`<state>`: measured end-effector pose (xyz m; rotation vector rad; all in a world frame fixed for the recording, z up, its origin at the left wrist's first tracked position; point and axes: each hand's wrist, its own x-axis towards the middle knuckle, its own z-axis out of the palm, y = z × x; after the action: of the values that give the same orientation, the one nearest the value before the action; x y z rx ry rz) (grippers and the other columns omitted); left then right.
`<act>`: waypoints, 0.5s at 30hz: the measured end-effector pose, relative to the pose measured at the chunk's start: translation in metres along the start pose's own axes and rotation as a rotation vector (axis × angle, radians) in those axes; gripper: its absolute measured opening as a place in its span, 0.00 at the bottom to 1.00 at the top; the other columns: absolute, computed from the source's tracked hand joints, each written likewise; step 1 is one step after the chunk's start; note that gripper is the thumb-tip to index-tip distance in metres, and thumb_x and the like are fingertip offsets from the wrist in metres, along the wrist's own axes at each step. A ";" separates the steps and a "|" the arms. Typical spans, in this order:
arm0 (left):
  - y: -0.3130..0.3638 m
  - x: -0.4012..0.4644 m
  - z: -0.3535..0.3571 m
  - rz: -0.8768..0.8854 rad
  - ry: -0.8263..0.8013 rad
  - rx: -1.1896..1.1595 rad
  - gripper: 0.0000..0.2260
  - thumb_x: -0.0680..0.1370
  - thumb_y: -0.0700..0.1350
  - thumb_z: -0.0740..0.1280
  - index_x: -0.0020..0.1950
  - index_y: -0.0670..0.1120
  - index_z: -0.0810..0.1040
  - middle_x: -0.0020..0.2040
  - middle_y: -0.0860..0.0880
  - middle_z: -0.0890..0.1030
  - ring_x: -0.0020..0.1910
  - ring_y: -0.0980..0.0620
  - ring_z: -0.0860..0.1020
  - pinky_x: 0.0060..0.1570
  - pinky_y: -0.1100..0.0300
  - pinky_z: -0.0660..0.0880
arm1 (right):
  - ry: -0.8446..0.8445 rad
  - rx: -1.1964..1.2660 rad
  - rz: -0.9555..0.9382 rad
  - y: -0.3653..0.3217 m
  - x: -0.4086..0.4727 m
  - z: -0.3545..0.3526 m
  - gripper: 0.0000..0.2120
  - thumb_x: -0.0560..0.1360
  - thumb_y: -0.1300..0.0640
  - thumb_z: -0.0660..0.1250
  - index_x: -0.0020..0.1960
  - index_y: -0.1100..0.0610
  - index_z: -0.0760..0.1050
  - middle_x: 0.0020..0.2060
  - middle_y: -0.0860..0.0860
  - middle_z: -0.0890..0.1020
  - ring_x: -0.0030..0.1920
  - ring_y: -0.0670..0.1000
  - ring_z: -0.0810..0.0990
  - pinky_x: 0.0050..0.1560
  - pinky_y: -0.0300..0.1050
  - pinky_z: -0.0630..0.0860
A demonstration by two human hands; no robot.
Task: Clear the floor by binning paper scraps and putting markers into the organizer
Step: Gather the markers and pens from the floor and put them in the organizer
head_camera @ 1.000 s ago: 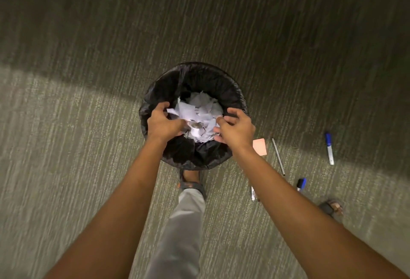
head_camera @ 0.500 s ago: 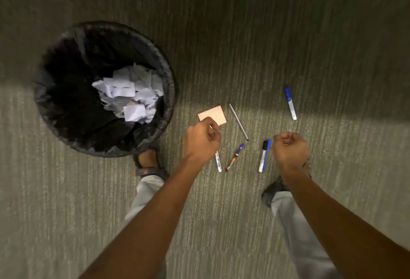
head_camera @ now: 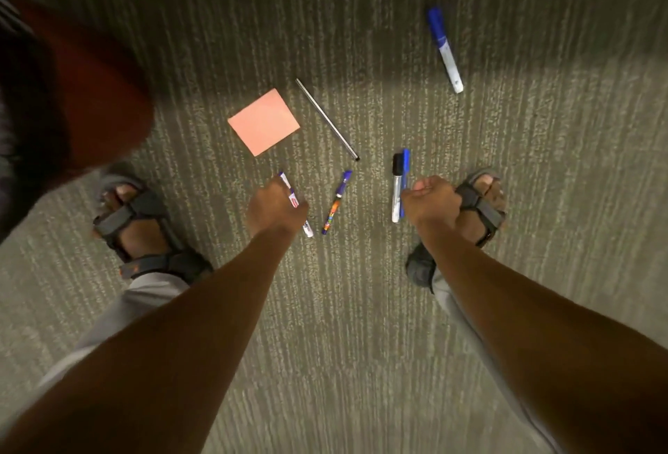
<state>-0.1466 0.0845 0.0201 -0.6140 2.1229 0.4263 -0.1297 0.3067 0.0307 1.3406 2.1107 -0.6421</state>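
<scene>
Pink note (head_camera: 264,122) beside thin pen (head_camera: 326,119); 2 markers (head_camera: 399,184) by right hand (head_camera: 430,200).

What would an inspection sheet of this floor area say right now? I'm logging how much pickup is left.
Surface: striped grey-green carpet, part shadowed at top.
Job's things: white marker with purple cap beside the left hand; patterned purple-capped pen; black-capped marker lying against a blue pen; blue-capped marker apart at upper right; thin grey pen; pink sticky note. No organizer in view.
Clutter: nothing seen.
Hands: left hand curled over the white marker, grip unclear; right hand loosely fisted, apparently empty.
Cables: nothing seen.
Surroundings: sandalled feet; blurred dark and reddish shape at left, unidentifiable.
</scene>
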 end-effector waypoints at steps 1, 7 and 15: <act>-0.003 0.001 0.008 -0.022 -0.001 0.003 0.19 0.70 0.53 0.73 0.55 0.45 0.76 0.54 0.41 0.82 0.56 0.39 0.80 0.51 0.50 0.76 | 0.002 -0.001 0.009 0.004 0.003 0.002 0.05 0.69 0.55 0.73 0.42 0.51 0.77 0.45 0.55 0.85 0.49 0.59 0.83 0.50 0.49 0.78; -0.011 -0.004 0.025 -0.118 0.071 0.020 0.22 0.68 0.58 0.74 0.53 0.43 0.77 0.52 0.41 0.83 0.54 0.40 0.81 0.47 0.50 0.77 | -0.021 -0.053 -0.081 0.021 0.008 0.020 0.11 0.64 0.50 0.76 0.40 0.51 0.75 0.37 0.50 0.84 0.42 0.55 0.83 0.44 0.46 0.80; -0.018 0.006 0.019 -0.107 -0.021 -0.108 0.21 0.66 0.57 0.77 0.48 0.45 0.75 0.49 0.44 0.83 0.49 0.43 0.82 0.44 0.55 0.76 | -0.010 -0.004 -0.204 0.026 0.008 0.031 0.15 0.64 0.53 0.76 0.48 0.56 0.78 0.41 0.50 0.84 0.41 0.52 0.82 0.43 0.40 0.75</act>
<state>-0.1268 0.0780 0.0031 -0.7780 2.0464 0.4872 -0.1027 0.3020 -0.0002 1.1259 2.2580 -0.7238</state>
